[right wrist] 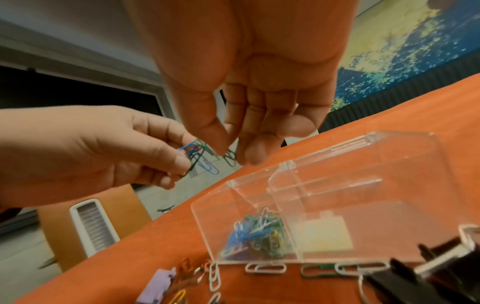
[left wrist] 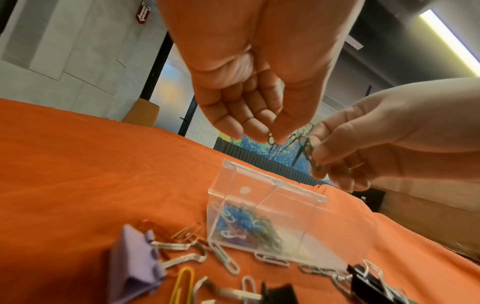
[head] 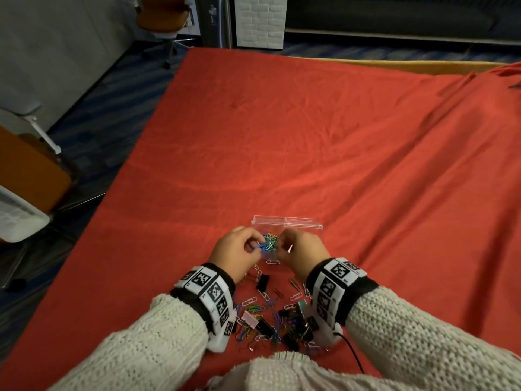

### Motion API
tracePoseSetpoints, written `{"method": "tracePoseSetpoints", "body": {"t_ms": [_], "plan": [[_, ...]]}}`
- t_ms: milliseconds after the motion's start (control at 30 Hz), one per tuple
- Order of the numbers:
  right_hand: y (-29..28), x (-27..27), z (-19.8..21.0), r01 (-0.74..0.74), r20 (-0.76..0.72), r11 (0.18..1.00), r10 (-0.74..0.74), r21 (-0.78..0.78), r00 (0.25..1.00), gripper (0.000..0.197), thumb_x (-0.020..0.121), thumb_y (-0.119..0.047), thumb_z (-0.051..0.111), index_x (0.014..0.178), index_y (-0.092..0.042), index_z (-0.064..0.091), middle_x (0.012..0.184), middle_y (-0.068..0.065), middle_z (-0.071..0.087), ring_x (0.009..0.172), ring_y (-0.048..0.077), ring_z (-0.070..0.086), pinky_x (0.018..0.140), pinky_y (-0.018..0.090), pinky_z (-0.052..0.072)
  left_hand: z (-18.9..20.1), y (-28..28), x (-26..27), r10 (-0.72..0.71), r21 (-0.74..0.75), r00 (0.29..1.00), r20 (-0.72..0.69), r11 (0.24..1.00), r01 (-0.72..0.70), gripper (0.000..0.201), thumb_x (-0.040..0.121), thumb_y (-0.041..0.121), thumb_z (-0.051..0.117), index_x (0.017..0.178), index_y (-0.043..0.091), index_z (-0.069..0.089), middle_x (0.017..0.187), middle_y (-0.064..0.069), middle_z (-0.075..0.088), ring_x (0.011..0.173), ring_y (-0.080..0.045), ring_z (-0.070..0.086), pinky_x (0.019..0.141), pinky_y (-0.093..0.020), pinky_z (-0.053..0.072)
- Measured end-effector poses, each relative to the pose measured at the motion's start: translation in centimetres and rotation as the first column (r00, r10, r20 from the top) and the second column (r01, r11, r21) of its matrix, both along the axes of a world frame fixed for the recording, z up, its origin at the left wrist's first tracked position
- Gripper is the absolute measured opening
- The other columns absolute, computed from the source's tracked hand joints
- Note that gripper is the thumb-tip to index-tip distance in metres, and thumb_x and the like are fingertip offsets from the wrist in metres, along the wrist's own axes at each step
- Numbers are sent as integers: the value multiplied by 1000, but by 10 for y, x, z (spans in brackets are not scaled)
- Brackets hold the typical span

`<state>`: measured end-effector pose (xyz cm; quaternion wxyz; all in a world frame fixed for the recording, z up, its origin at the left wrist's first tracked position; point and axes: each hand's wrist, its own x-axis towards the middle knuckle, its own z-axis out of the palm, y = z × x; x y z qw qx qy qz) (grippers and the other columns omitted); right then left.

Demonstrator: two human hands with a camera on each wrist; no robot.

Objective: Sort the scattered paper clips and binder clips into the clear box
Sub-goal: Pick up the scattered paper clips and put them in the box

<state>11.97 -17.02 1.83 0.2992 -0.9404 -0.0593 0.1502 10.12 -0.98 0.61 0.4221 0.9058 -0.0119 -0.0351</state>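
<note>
The box stands open on the red cloth, lid tipped back, with coloured paper clips heaped in its left compartment; the right one holds a pale square, perhaps a label. Just above it the left hand pinches a tangle of blue and green clips, and the right hand pinches a green clip at the tangle's edge. The step looks like teasing clips apart before dropping them in; next, release over the left compartment. Nearer the person, binder clips and loose clips lie scattered. The cloth covers a table; chairs stand beyond.
</note>
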Motion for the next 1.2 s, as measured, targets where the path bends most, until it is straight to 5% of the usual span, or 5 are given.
{"method": "tracePoseSetpoints", "body": {"t_ms": [300, 500, 633, 800, 1200], "plan": [[-3, 13, -3, 16, 16, 999, -17, 27, 1000, 11, 84, -19, 57, 93, -21, 63, 87, -4, 64, 74, 15, 56, 66, 21, 39, -4, -1, 21, 66, 18, 998, -22, 998, -65, 13, 74, 14, 73, 83, 21, 65, 84, 6, 57, 70, -8, 55, 67, -21, 48], [-2, -18, -18, -438, -372, 862, 331, -254, 867, 31, 83, -31, 61, 111, -18, 59, 118, 5, 59, 103, 23, 59, 93, 34, 50, -24, 10, -11, -188, 185, 923, -335, 948, 260, 12, 75, 17, 72, 72, 25, 63, 81, 9, 58, 72, -7, 55, 68, -21, 46], [-4, -46, -45, -446, -284, 855, 373, -264, 883, 55, 72, -39, 69, 121, -20, 51, 121, 6, 45, 114, 26, 45, 100, 40, 43, -42, 5, -36, -226, 310, 851, -474, 862, 401, 22, 69, 23, 75, 84, 21, 60, 90, 5, 47, 82, -12, 49, 73, -23, 41], [9, -62, -51, -466, -194, 848, 427, -251, 883, 41, 81, -29, 58, 119, -14, 52, 120, 12, 48, 114, 30, 46, 96, 41, 43, -43, -11, -48, -226, 344, 861, -456, 847, 405, 19, 74, 17, 65, 88, 20, 53, 108, -9, 56, 101, -25, 54, 86, -31, 41], [-9, -49, -43, -292, -165, 937, 262, -192, 951, 21, 87, -26, 51, 101, -17, 65, 107, 6, 66, 98, 25, 62, 87, 33, 49, -30, 0, -42, -123, 122, 904, -410, 975, 188, 20, 75, 7, 64, 70, 26, 64, 80, -1, 71, 80, -17, 67, 78, -30, 55]]}}
